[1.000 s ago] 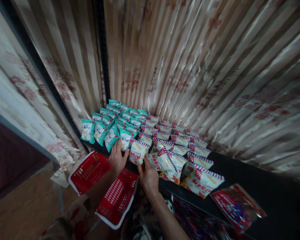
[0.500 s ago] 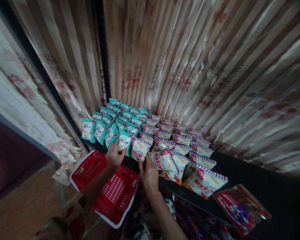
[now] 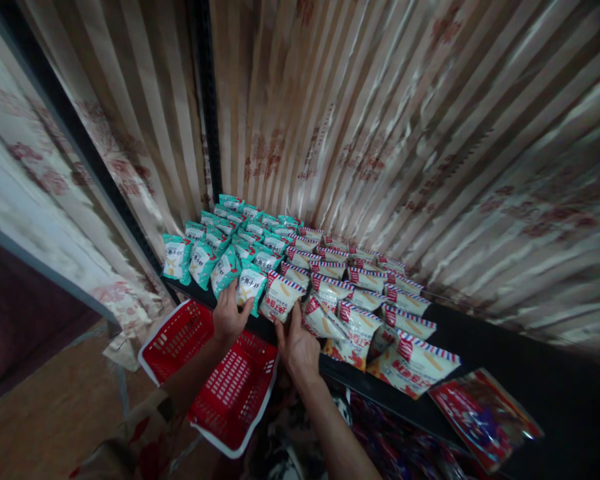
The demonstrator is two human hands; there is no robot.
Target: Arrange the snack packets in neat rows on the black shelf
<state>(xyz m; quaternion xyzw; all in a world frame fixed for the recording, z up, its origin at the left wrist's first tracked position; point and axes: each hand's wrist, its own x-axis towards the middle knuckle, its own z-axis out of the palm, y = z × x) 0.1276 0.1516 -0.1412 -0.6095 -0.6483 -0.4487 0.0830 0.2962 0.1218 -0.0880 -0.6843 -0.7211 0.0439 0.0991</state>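
Note:
A teal-and-white snack packet [image 3: 251,288] stands in the front row on the dark shelf. My left hand [image 3: 230,316] grips its lower left part, thumb and fingers apart across it. Just to the right, a white snack packet [image 3: 281,297] with a striped top edge leans slightly. My right hand [image 3: 300,347] holds this one at its lower right, thumb by the bottom edge and index finger along the side. Another white packet [image 3: 323,319] tilts over beside my right fingers. Some fingertips are hidden behind the packets.
Below the shelf's front edge sits a red basket [image 3: 230,387] with a white rim. Rows of teal and white packets fill the shelf's left and middle. A red flat packet [image 3: 485,417] lies at the right. Striped curtains [image 3: 330,120] hang behind, beside a dark post [image 3: 207,107].
The tilted white packet beside my right hand has tipped further over to the right. Both hands stay at nearly the same places on their packets.

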